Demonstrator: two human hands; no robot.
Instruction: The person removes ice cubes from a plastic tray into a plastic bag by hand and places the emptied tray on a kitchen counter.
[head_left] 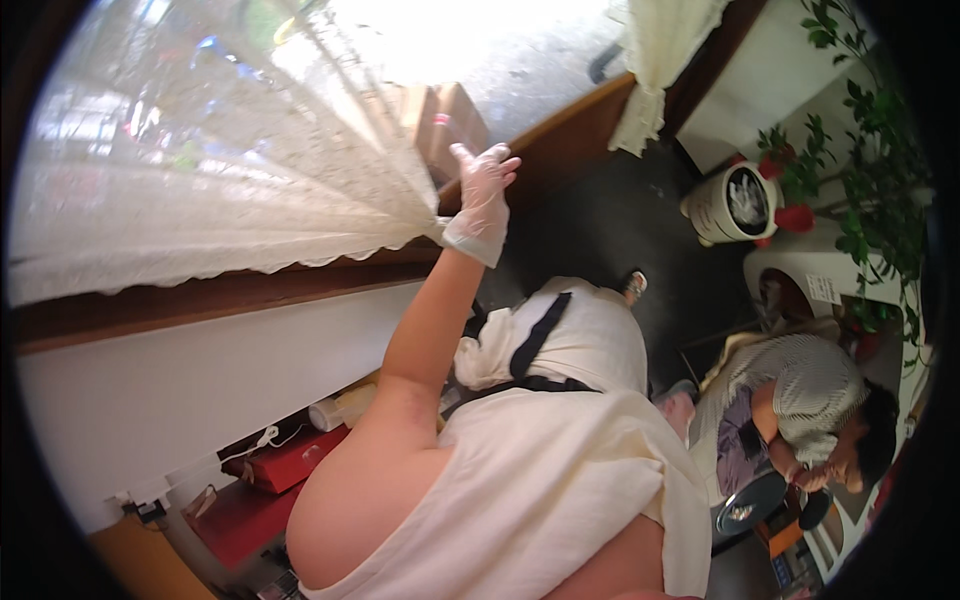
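My left arm reaches up and forward, and my left hand [484, 192] wears a clear, thin glove. The fingers are apart, and nothing shows in them. It is raised beside the gathered edge of a sheer cream curtain [330, 215]; whether it touches the cloth I cannot tell. Behind the fingertips, beyond the curtain, stands a brown cardboard box [460, 128]. Cream clothing [540, 480] with black straps [540, 335] covers my body. Bare skin shows beneath the cloth at the lower edge, but I do not see my right hand.
A person in a striped top [815, 385] sits bent over at the right. Beyond are a white pot [730, 205] and a leafy plant [865, 170]. A wooden sill [200, 300] runs along the left, above red boxes [285, 460] and a white cable [225, 458]. Dark floor [590, 225] lies ahead.
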